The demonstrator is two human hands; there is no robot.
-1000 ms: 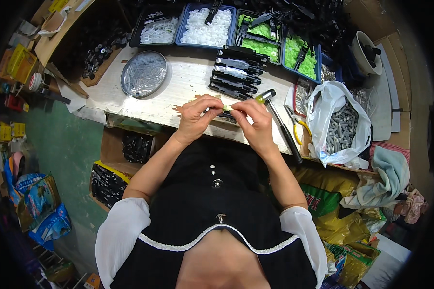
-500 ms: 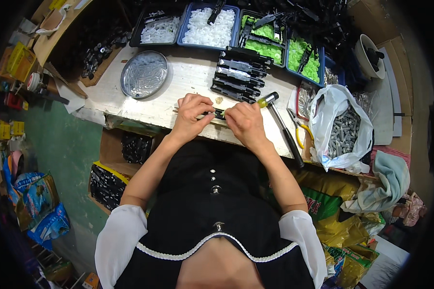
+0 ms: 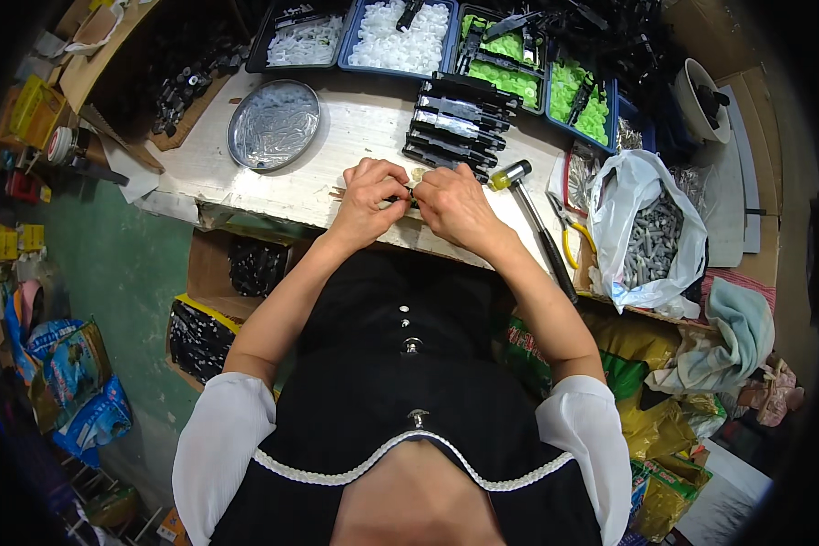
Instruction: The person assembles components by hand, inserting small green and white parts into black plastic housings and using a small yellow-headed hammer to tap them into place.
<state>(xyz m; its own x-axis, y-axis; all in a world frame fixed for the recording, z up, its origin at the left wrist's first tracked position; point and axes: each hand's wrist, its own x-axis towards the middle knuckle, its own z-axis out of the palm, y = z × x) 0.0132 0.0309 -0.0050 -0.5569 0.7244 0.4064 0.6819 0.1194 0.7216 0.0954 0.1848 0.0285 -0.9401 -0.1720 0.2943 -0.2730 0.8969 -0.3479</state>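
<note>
Roughly left-to-right, a slim black piece (image 3: 394, 198) lies before stacked black plastic bars (image 3: 455, 126), left hand (image 3: 368, 202) gripping it, grip unclear for right hand (image 3: 455, 207).

Small assembly workshop, from where I'm standing. White worktable (image 3: 350, 127), top scuffed. Trays (image 3: 393, 71) of loose plastic parts, white and green, in bulk along its far edge; matching black parts (image 3: 455, 123) stacked in front of them. Hammer (image 3: 557, 261) and yellow-handled pliers (image 3: 567, 219) toward the right end, next to an open plastic bag (image 3: 610, 209) of grey pieces. Cardboard boxes (image 3: 211, 273) of black pieces below the near edge, left side. Green floor (image 3: 109, 255), worn. Person seems to be working at the near edge.
</note>
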